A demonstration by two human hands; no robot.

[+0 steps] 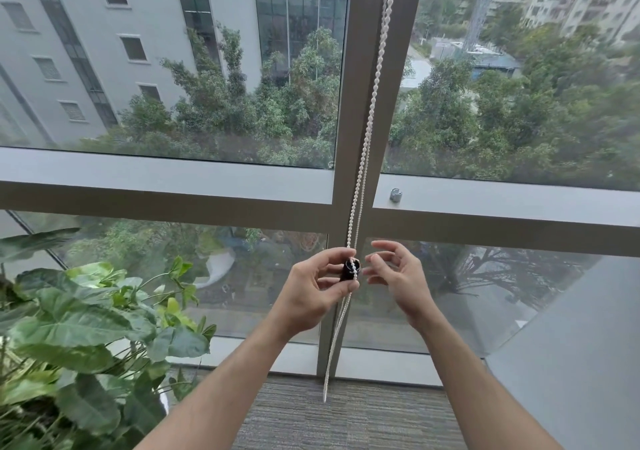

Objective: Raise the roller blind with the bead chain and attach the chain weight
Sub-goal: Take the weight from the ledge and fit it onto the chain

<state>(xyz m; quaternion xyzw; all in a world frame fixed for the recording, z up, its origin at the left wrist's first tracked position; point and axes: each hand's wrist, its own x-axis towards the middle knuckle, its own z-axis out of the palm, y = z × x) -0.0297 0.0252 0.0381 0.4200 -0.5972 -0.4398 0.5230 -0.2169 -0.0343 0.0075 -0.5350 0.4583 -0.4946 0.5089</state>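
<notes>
A white bead chain (372, 103) hangs in two strands down the grey window mullion, its loop end dangling near the carpet. A small black chain weight (349, 270) sits against the strands at waist height. My left hand (317, 290) pinches the weight and the chain between thumb and fingers. Just to the right, my right hand (398, 276) hovers with fingers loosely curled, apart from the chain and holding nothing. The roller blind itself is out of view above.
A leafy potted plant (90, 325) fills the lower left. The window frame's horizontal rail (173, 186) crosses the middle, with a small grey clip (396, 195) on it right of the mullion. Grey carpet (346, 415) lies below; a pale wall (581, 363) is at right.
</notes>
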